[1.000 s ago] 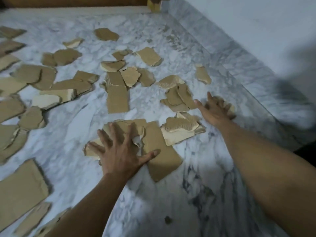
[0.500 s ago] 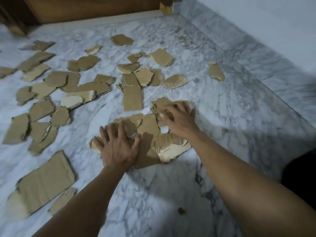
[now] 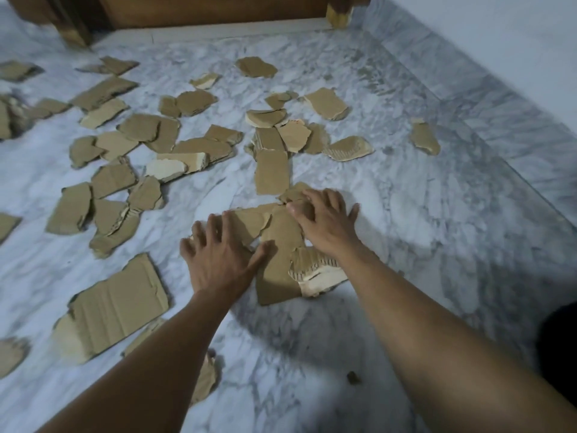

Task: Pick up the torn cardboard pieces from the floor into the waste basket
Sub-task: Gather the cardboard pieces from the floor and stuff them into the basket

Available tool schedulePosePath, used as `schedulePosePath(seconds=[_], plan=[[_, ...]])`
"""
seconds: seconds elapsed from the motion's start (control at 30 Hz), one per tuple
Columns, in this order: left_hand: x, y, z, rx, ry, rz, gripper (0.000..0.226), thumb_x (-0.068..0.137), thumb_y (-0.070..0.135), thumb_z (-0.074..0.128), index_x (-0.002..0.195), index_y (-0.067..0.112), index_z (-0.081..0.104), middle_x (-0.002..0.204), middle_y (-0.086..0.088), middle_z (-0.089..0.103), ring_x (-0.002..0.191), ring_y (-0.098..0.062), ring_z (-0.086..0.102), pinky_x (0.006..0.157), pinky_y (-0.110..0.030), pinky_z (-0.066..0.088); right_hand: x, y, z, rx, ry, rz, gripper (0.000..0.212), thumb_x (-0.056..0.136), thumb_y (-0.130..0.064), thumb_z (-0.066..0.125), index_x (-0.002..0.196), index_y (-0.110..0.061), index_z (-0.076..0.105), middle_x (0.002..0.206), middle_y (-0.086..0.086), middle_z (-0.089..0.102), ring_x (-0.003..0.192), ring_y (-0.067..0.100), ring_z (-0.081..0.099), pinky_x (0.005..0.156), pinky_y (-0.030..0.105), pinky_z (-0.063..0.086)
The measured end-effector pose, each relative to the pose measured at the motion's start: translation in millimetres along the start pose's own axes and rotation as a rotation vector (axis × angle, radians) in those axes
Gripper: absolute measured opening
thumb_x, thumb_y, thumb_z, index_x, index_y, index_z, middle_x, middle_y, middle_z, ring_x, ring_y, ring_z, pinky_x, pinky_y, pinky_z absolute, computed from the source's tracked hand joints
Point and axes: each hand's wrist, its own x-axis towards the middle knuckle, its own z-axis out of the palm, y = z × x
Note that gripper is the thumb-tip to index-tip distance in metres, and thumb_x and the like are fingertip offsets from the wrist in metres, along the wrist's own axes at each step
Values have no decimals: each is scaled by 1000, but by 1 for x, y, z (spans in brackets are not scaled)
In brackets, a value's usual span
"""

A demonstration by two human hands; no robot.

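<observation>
Floor [image 3: 406, 214]: white marble with grey veins. Marble skirting [image 3: 515, 120] runs below the pale wall [image 3: 499, 42] at the right of the frame. Brown wooden furniture [image 3: 203, 10] sits along the top edge.

Torn cardboard pieces [image 3: 271, 171]: brown, ragged-edged, some showing pale inner ply, strewn flat across the left and centre of the floor. At centre is a small overlapping heap [image 3: 281, 260]. My left hand [image 3: 218, 254] and right hand [image 3: 324, 220] both press flat on it, fingers spread, gripping nothing.

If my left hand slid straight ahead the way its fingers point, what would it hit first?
After a stretch of bare marble floor, the left hand would likely meet the long brown cardboard piece, though depth is unclear.
</observation>
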Motion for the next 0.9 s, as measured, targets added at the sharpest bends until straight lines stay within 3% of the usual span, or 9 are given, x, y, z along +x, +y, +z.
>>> schedulePosePath(seconds=[0.1, 0.17, 0.3, 0.4, 0.47, 0.6, 0.73, 0.83, 0.9], plan=[[-6, -3, -1, -26, 83, -61, 110, 71, 98, 23, 144, 16, 36, 137, -15, 47, 124, -38, 39, 95, -53, 32, -10, -21, 11, -75, 101, -80, 63, 90, -78, 20, 143, -48, 37, 151, 3, 34, 140, 32, 27, 112, 53, 20], [-6, -2, -2, -19, 59, -118, 109, 70, 98, 29, 143, 17, 37, 136, -15, 47, 120, -39, 40, 92, -52, 33, -11, -26, 11, -61, 136, -78, 56, 96, -67, 30, 148, -48, 32, 149, 6, 36, 134, 35, 32, 106, 52, 27], [-6, -7, -7, -20, -30, -239, 116, 65, 99, 38, 146, 16, 32, 134, -15, 44, 121, -40, 41, 92, -54, 36, -13, -32, 5, -104, 34, 93, 110, 83, -74, 56, 160, -23, -4, 147, 18, 32, 128, 41, 33, 103, 52, 32], [-3, -10, -14, -78, -90, -314, 116, 63, 94, 54, 141, 11, 35, 126, -15, 42, 119, -42, 45, 91, -54, 40, -14, -48, 3, 30, -35, 227, 125, 73, -73, 70, 159, -12, 2, 150, 24, 33, 134, 44, 34, 107, 50, 33], [0, -12, -17, -135, -102, -329, 109, 62, 87, 65, 133, 9, 39, 124, -15, 45, 117, -43, 49, 88, -52, 44, -18, -58, 5, 86, -29, 229, 114, 75, -66, 75, 156, -12, 15, 145, 21, 39, 131, 43, 40, 105, 47, 36], [4, -18, -22, -347, -101, -326, 94, 63, 75, 77, 124, 15, 40, 118, -12, 54, 105, -38, 60, 74, -42, 46, -21, -73, 5, 293, 21, 145, 72, 85, -41, 76, 136, -22, 28, 133, 13, 43, 110, 41, 58, 82, 40, 47], [0, -25, -26, -470, -143, -306, 94, 59, 80, 74, 123, 21, 39, 100, -1, 57, 84, -27, 58, 62, -35, 39, -26, -76, 11, 381, 23, 64, 55, 90, -29, 68, 132, -26, 33, 127, 1, 57, 111, 30, 60, 83, 37, 48], [1, -30, -31, -645, -179, -364, 106, 49, 82, 75, 133, 25, 43, 107, -1, 60, 96, -27, 61, 69, -34, 44, -31, -75, 15, 525, 19, 110, 50, 90, -28, 67, 132, -31, 40, 105, -17, 55, 108, 20, 59, 82, 32, 44], [4, -33, -32, -711, -185, -344, 96, 57, 69, 85, 135, 24, 52, 119, -4, 65, 109, -29, 62, 79, -35, 50, -35, -79, 17, 538, 20, 97, 50, 89, -30, 69, 132, -32, 42, 104, -17, 54, 102, 14, 56, 83, 31, 44]])
